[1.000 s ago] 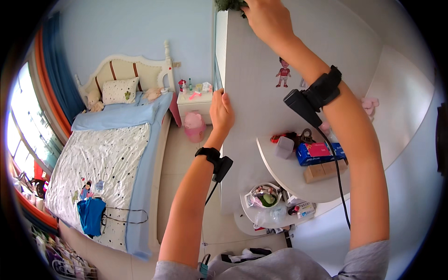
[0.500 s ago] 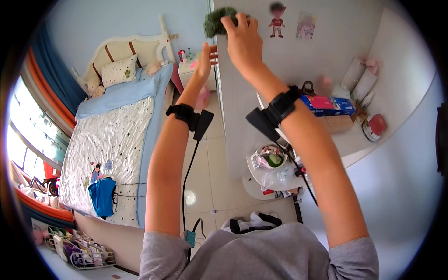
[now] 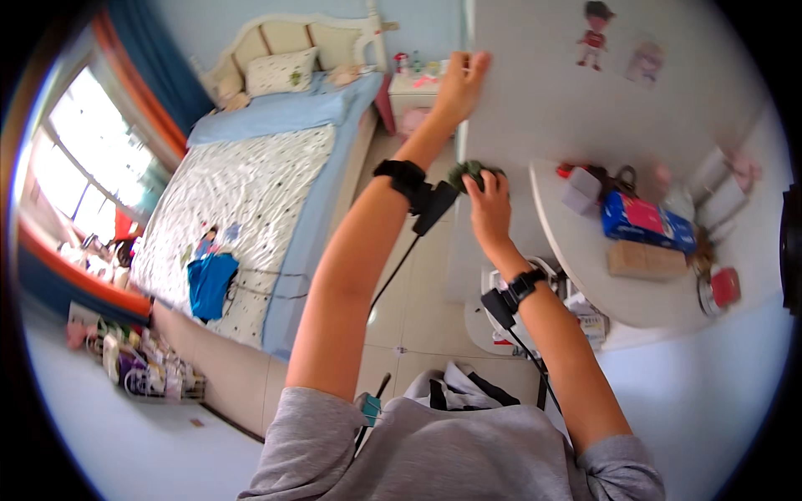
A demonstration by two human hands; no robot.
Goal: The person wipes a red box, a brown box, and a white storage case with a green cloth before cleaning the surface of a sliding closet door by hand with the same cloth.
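Bunched under the fingers of my right hand (image 3: 491,213) is a dark green cloth (image 3: 468,173), fuzzy-looking and slightly blurred. That hand is closed on it, low against the pale grey side panel (image 3: 535,100). My left hand (image 3: 461,88) reaches farther up, at the panel's left vertical edge. Its fingers bend around this edge, partly hidden from view. Each wrist wears a black strap with a small black box and a cable.
To the right, a rounded white desk (image 3: 576,225) carries a blue box (image 3: 647,224), a brown box (image 3: 645,260) and a red-lidded jar (image 3: 720,289). A bed (image 3: 242,200) stands left, with a white bedside cabinet (image 3: 411,93) behind. Below the desk is a low round stand (image 3: 480,326).
My right hand has come down along the panel with the green cloth. The left hand stays high at the panel's edge, its fingers now more bent. The view has shifted.
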